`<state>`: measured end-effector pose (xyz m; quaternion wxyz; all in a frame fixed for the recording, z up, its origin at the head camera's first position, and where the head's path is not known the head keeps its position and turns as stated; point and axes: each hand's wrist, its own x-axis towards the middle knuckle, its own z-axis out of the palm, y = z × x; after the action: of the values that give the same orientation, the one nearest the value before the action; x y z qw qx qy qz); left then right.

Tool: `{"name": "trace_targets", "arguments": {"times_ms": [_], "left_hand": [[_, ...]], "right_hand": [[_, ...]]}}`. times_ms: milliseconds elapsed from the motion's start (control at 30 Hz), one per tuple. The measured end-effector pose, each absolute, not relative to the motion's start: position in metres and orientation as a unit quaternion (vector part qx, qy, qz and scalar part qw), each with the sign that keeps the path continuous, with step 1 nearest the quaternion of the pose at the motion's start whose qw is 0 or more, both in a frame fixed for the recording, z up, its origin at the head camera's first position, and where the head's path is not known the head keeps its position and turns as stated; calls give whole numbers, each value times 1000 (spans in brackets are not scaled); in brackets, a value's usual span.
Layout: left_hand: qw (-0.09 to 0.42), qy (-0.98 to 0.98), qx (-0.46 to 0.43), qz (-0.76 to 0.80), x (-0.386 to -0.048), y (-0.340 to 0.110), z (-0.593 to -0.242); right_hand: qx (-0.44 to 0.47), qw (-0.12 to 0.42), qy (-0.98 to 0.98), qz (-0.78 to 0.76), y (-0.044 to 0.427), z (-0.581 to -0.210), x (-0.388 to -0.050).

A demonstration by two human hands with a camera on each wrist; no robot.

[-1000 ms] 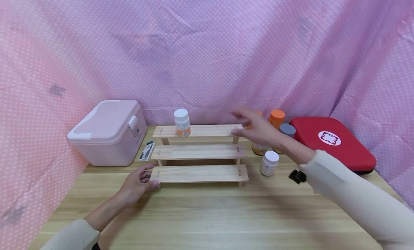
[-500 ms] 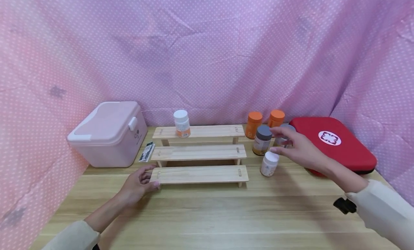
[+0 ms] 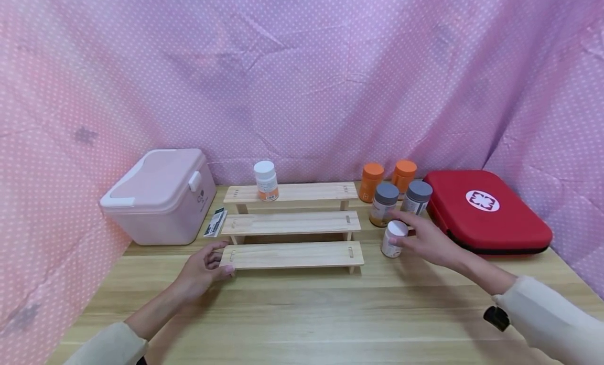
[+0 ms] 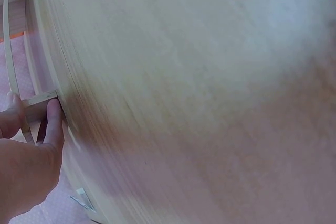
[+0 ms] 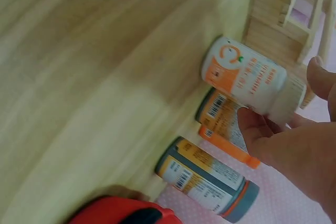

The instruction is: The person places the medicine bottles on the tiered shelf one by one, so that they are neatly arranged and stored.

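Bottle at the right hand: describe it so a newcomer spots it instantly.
Go from the red case toward the three-tier wooden rack, stopping at the table between them. The target bottle stands there, frontmost, at the right hand. Its white cap sets it apart from the neighbours' orange caps and grey caps; the other white-capped bottle is on the rack.

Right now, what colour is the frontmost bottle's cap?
The cap is white, clearest in the head view.

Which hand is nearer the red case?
Right. The right hand is near the red case, at the front bottle; the left hand grips the far end of the wooden rack.
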<state>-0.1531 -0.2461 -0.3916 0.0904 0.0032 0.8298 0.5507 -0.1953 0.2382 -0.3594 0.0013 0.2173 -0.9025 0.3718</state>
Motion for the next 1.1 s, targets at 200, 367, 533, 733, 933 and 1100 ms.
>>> {"name": "trace_targets", "arguments": {"times_ms": [200, 367, 533, 733, 933, 1100], "left_hand": [[91, 834, 0, 544, -153, -247, -392], [91, 833, -4, 545, -154, -247, -392], [91, 832, -6, 547, -154, -247, -393], [89, 831, -4, 549, -154, -247, -393], [91, 829, -4, 552, -154, -246, -392], [91, 833, -4, 545, -153, -246, -392]], "right_hand": [[205, -11, -907, 367, 239, -365, -195], [202, -14, -908, 366, 240, -367, -194], [200, -15, -910, 363, 241, -367, -194], [204, -10, -908, 367, 242, -365, -192], [210, -8, -902, 378, 242, -364, -191], [209, -5, -902, 377, 242, -364, -189]]}}
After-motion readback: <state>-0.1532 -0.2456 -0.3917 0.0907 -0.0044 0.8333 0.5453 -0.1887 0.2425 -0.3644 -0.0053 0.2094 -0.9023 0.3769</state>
